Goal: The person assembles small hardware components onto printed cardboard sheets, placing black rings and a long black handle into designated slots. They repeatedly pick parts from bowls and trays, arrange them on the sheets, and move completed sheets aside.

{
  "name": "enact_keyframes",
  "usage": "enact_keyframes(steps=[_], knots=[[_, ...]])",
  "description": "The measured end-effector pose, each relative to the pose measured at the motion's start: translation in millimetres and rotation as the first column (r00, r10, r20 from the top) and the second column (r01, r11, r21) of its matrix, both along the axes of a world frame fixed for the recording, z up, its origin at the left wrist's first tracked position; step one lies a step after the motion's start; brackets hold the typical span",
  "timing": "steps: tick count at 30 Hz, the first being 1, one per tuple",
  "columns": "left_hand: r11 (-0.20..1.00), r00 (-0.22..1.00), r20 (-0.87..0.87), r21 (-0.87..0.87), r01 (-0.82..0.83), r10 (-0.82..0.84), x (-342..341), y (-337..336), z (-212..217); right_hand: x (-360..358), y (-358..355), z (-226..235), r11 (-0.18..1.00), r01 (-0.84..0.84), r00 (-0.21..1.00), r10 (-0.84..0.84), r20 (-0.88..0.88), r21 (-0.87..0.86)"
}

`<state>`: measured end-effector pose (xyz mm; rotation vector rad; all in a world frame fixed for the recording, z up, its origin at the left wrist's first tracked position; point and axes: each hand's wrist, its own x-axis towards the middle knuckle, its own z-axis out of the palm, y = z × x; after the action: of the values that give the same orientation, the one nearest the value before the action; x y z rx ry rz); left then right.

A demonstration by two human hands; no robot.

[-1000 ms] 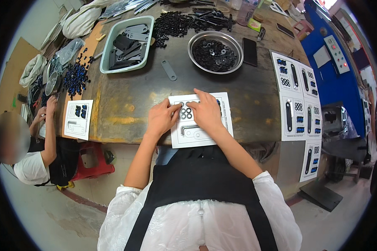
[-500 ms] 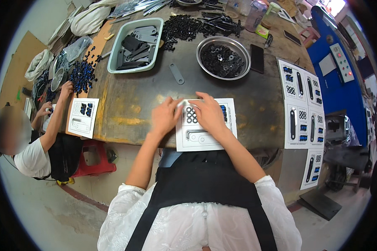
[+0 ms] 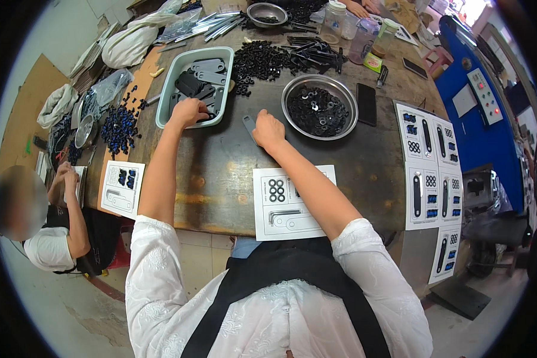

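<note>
My left hand [image 3: 190, 112] reaches over the near rim of the pale green plastic tray [image 3: 176, 71], its fingers curled down among the flat metal plates [image 3: 209, 76] inside. What the fingertips hold there is hidden. My right hand [image 3: 269, 129] is closed at the near end of a single grey metal plate [image 3: 248, 123] with a hole, lying on the table left of the steel bowl. Under my right forearm lies a white printed card [image 3: 285, 200] with small black rings on it in rows and an L-shaped key pictured below.
A steel bowl [image 3: 352, 113] holds dark washers. Black small parts [image 3: 259, 59] are heaped behind, near jars [image 3: 333, 21] and a phone [image 3: 366, 104]. Packed cards [image 3: 416, 179] line the table's right side. At left a co-worker [image 3: 65, 209] sits near blue-black fasteners [image 3: 118, 122] and another card [image 3: 121, 186].
Both hands have left the card and moved away from me: the left into the tray, the right to the lone plate. The co-worker's hands have come together.
</note>
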<state>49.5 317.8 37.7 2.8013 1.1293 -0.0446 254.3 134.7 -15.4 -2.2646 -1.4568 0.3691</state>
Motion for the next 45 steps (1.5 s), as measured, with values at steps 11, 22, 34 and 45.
enact_keyframes(steps=[11, 22, 34, 45], knots=[[0.980, 0.946, 0.281, -0.157, -0.123, 0.164, -10, -1, -4, -11, 18, 16, 0.955, -0.122, 0.988, 0.092, -0.122, -0.269], [0.937, 0.182, 0.924, -0.309, -0.162, 0.336, -25, -38, 22, 35, -114, 73, 0.986, 0.039, 0.287, 0.142, -0.947, 0.160], [0.762, 0.014, 0.770, -0.633, 0.138, 0.638, -16, -213, 0, 9, -339, 21, 0.918, 0.246, 0.541, 0.137, -0.830, 0.312], [0.521, 0.127, 0.602, -0.762, 0.384, 0.788, 4, -308, -15, 43, -327, 11, 0.800, -0.489, 0.848, 0.529, -0.025, 0.347]])
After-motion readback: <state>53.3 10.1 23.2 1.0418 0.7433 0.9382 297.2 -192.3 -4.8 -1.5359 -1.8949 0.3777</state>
